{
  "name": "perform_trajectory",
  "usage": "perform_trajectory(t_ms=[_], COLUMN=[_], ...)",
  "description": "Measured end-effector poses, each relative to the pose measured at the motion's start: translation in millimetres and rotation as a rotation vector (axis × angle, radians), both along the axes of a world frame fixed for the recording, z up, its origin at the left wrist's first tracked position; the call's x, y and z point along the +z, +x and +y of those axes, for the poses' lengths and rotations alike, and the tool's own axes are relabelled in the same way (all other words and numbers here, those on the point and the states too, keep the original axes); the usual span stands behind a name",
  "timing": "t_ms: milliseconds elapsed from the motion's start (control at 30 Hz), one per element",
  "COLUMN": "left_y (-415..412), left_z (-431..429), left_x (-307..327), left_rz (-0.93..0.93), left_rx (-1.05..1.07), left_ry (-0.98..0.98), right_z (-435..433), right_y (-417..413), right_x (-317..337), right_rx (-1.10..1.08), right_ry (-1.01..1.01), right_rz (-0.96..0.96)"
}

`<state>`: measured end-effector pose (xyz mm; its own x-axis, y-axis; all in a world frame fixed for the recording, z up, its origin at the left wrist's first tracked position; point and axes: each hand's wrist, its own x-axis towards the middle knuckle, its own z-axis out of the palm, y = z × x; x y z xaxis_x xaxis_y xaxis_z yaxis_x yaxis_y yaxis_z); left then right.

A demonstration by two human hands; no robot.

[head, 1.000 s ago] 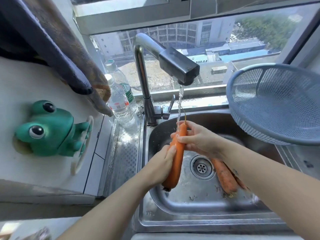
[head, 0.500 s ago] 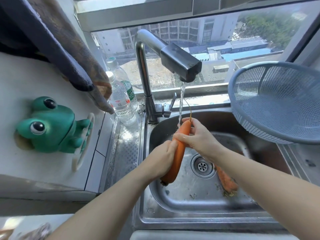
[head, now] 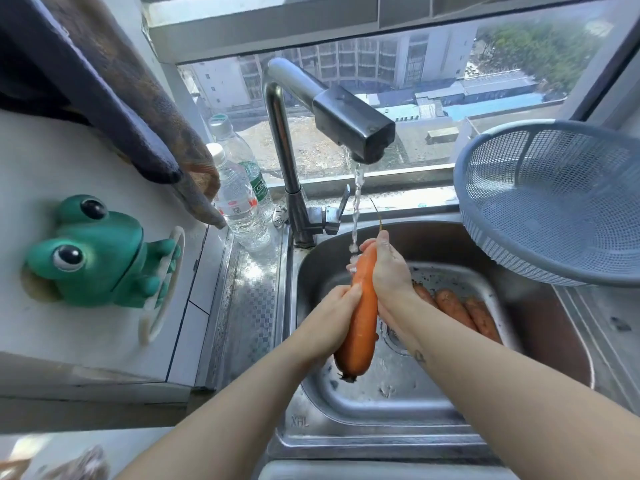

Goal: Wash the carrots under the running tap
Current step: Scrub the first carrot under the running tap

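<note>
Main risk, as a judgement: the carrot (head: 362, 317) is wet and slick, so it could squirt out of the grip and drop into the sink (head: 363, 441) if the rubbing gets loose. The stream (head: 356, 202) from the tap (head: 353, 129) lands on its top end and could spray off sideways. Carrot stands near upright between both hands, thick end hanging out below them, thin tip up under the water. Left hand (head: 332, 320) grips the middle from the left side, fingers curled round it. Right hand (head: 389, 271) wraps the upper part from the right, fingers closed over near the tip. Other carrots (head: 457, 311) lie on the sink floor just right of the right wrist, partly hidden by the forearm, apparently not yet rinsed. Colander (head: 554, 202) sits further right of the right hand.
</note>
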<state>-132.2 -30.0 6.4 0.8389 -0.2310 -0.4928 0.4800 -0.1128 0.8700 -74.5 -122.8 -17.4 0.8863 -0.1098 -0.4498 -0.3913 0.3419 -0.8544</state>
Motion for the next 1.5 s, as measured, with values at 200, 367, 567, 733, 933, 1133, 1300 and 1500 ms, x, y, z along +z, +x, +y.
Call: perform_trajectory(t_ms=[200,367,567,733,933,1133,1300,1500], left_y=[8.5,11.3,9.8,15.4,19.5,13.5,13.4,20.9], left_z=[-7.6,-4.0,3.7,-9.5,-2.4,9.9,6.0,-1.4], left_x=[3.1,2.8,-0.2,4.9,2.0,-4.9,-10.3,-12.4], left_rz=[0.212,0.314,0.154,0.090,0.239,0.322,0.219,0.134], left_rx=[0.082,0.052,-0.056,0.074,0.165,0.060,0.120,0.150], left_ry=[-0.119,-0.242,-0.264,-0.087,-0.102,-0.335,-0.283,-0.141], right_z=[0.3,-11.0,-15.3,-9.4,-13.7,-18.3,-14.5,-19.3], right_y=[-7.7,-6.9,-2.4,-1.2,-10.6,-4.9,-7.0,-5.6], right_x=[1.4,4.8,2.1,2.6,2.6,0.6,1.8,3.1], right_rx=[0.105,0.156,0.194,0.194,0.390,0.340,0.373,0.433], right_ry=[-0.062,0.019,-0.016,-0.152,-0.275,-0.050,0.073,0.026], right_rz=[0.004,0.024,-0.068,-0.135,-0.162,-0.098,-0.072,-0.057])
